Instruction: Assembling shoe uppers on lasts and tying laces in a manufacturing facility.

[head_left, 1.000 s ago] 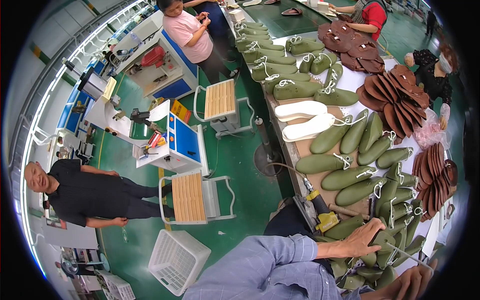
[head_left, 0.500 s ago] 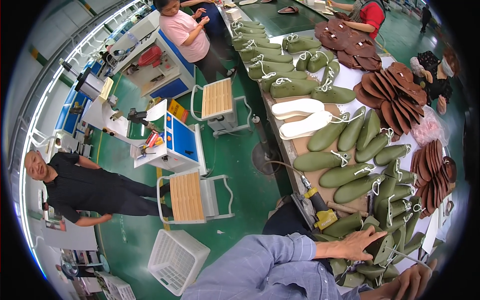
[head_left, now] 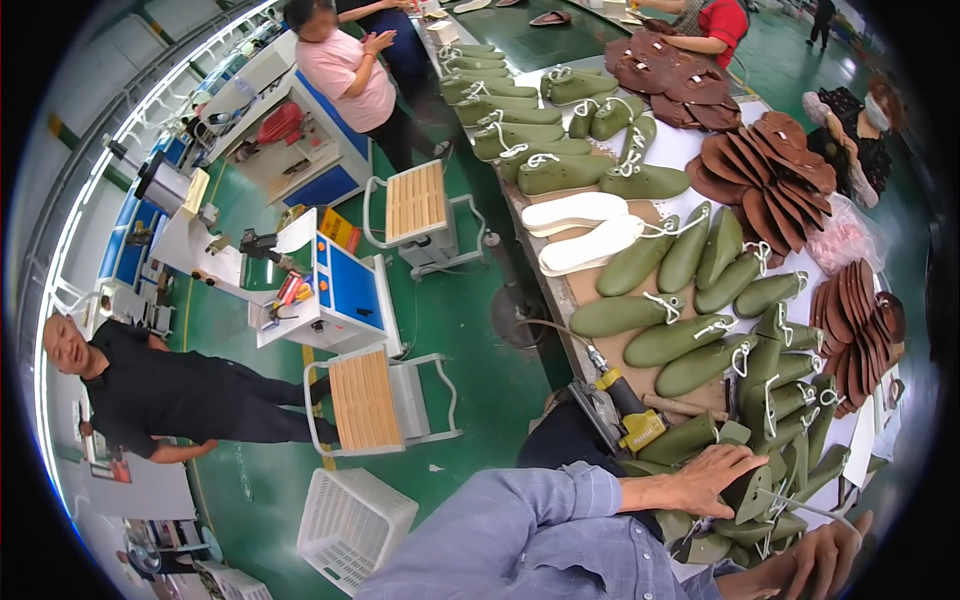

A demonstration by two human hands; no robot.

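The left hand [head_left: 715, 478] lies open-fingered on a green last [head_left: 748, 492] in the near pile, the right hand [head_left: 825, 562] hovers loosely curled beside it, so closing both around that last likely lifts it clear best.

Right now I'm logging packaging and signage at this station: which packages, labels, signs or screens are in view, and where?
Clear plastic bag: far right edge of the workbench, beside the brown sole pieces, crumpled, pinkish contents.
Yellow box or card: on the green floor by the blue-and-white machine, flat, yellow with dark print.
White plastic crate: on the floor at lower left, lattice sides.
No screen shows clearly.
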